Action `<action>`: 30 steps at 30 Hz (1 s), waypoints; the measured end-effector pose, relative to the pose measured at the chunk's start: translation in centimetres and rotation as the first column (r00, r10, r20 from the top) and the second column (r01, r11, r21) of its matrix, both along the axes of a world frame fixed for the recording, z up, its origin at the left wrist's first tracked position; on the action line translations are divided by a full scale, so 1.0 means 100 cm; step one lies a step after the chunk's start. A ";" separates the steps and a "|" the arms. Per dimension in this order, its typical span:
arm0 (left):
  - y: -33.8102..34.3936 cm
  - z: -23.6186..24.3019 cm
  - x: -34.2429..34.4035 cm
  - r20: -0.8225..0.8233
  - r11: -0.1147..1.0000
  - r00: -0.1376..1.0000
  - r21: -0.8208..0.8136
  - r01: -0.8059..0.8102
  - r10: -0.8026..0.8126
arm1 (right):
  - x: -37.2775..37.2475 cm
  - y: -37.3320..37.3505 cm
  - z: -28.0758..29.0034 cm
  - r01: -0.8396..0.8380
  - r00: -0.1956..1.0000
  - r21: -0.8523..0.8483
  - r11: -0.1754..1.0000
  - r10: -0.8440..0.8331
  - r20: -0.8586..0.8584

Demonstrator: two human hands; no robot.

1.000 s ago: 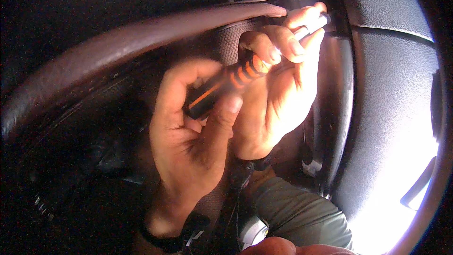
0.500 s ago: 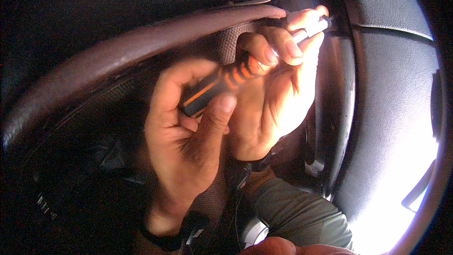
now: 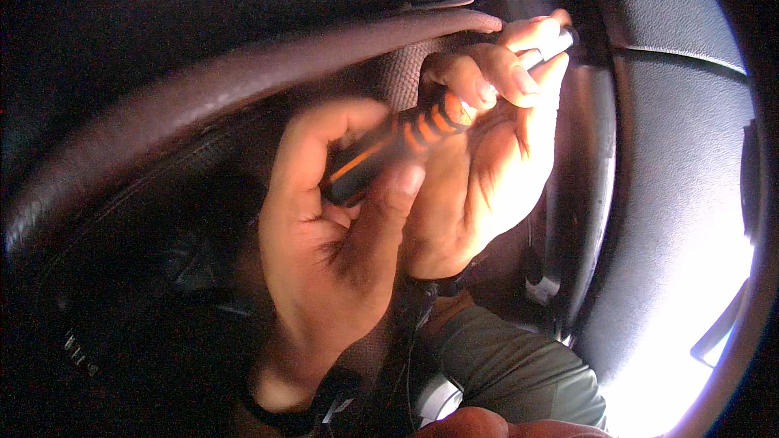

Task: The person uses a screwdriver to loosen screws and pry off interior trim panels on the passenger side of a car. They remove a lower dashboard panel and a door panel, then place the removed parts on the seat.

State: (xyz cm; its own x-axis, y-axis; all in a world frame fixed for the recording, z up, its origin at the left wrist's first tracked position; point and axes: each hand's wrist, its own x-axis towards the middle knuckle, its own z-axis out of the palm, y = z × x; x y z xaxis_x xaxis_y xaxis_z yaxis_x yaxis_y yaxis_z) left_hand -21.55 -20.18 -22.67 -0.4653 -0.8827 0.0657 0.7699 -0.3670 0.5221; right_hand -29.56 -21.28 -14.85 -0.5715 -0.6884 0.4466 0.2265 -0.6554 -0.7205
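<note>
A screwdriver (image 3: 357, 172) with a black and orange handle lies slantwise across my two hands, its metal end up to the right. My left hand (image 3: 333, 235) wraps the handle's butt end, with the thumb in front and the fingers curled behind. Palm toward me, my right hand (image 3: 487, 162) has its fingers closed round the front part of the screwdriver and its bright metal shaft. A dark, blurred end pokes out past the right fingertips. Strong light falls on the right hand; what the dark end touches, if anything, cannot be made out.
A curved brown leather-like rim (image 3: 203, 85) arches above and left of my hands. Grey padded panels (image 3: 673, 138) stand at the right beside a dark glossy trim strip (image 3: 599, 186). Below is a leg in dark green trousers (image 3: 503, 357). The left side is deep in shadow.
Both hands and the screwdriver have shifted slightly to the right in the picture. The grip of each hand looks the same.
</note>
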 end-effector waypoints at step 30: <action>-0.005 0.032 0.054 -0.035 0.991 0.994 0.078 0.107 -0.104 | 0.035 0.001 0.021 0.086 0.996 0.212 0.974 -0.089 0.007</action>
State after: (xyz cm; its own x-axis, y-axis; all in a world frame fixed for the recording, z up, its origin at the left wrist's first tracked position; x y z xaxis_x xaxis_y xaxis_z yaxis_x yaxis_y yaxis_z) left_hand -16.17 -20.65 -19.46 -0.5549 -0.8318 0.0130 0.7399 -0.4864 0.4647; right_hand -26.02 -21.13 -12.70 -0.6395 -0.7132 0.2871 0.1877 -0.5069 -0.8413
